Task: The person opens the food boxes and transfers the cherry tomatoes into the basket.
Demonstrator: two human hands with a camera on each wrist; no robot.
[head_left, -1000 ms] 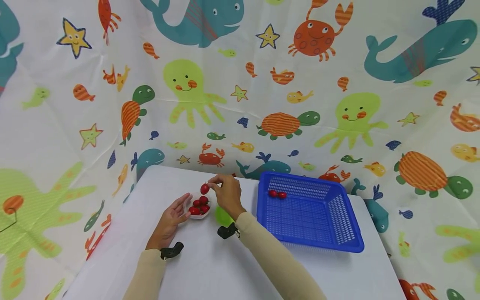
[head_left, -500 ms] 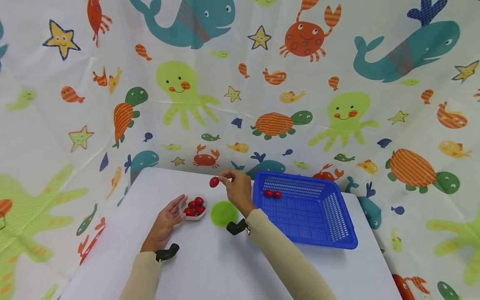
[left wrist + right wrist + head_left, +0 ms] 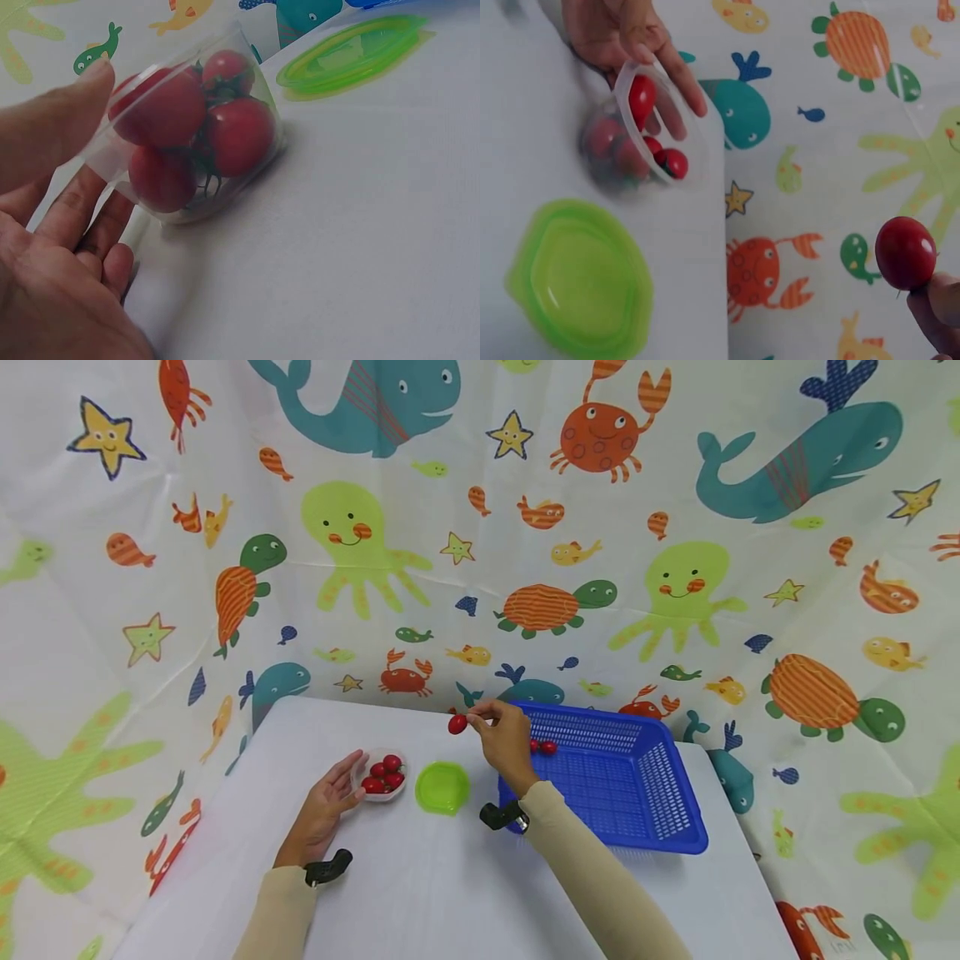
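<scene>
Between right thumb and fingers, my right hand (image 3: 508, 745) pinches a red cherry tomato (image 3: 457, 724) by its stem end, up above the far side of the table. The same tomato (image 3: 905, 253) shows large in the right wrist view. My left hand (image 3: 324, 806) holds a small clear plastic tub (image 3: 176, 217) at its left side, thumb at the rim and fingers round the outside. Several cherry tomatoes (image 3: 240, 135) with green stems fill the tub, which stands on the table.
A green plastic lid (image 3: 442, 788) lies just right of the tub. Farther right stands a blue plastic basket (image 3: 675, 752) with two cherry tomatoes (image 3: 549, 748) visible near its back left; my right hand partly covers its left rim. A patterned sea-animal curtain (image 3: 420, 543) hangs behind the white table.
My right hand has carried the cherry tomato up from over the tub and rightward, close to the basket's left edge, uncovering the green lid. The left hand stays at the tub.
</scene>
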